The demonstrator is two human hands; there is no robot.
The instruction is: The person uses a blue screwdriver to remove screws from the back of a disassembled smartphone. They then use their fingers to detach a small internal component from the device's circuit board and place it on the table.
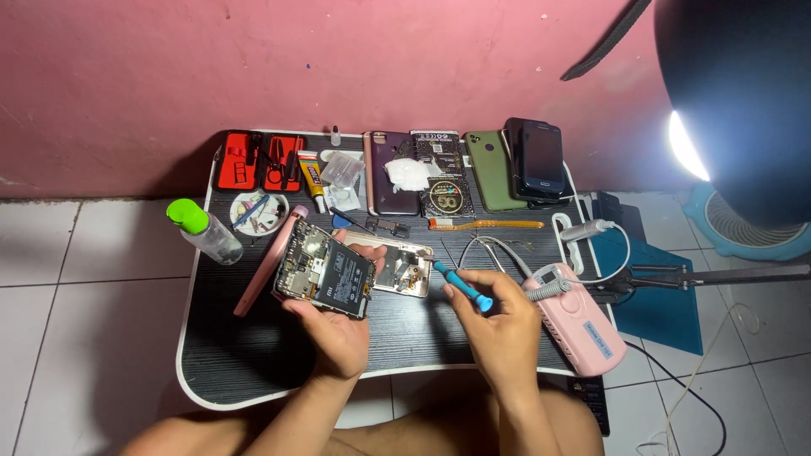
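One opened phone (325, 272) gripped in left hand (334, 333) fingers, one blue screwdriver (463, 285) pinched by right hand (498, 325) fingers.

Near edge of bench (253, 371) bare in front of my left grip (334, 333) and right grip (498, 325): open passage there. Back row packed: red tool case (258, 160), phones (494, 165), glue tube (311, 177). Left blocked by clear bottle (207, 232) and small dish (258, 211). Right crowded by pink device (579, 325), cables, clamp arm (701, 277).
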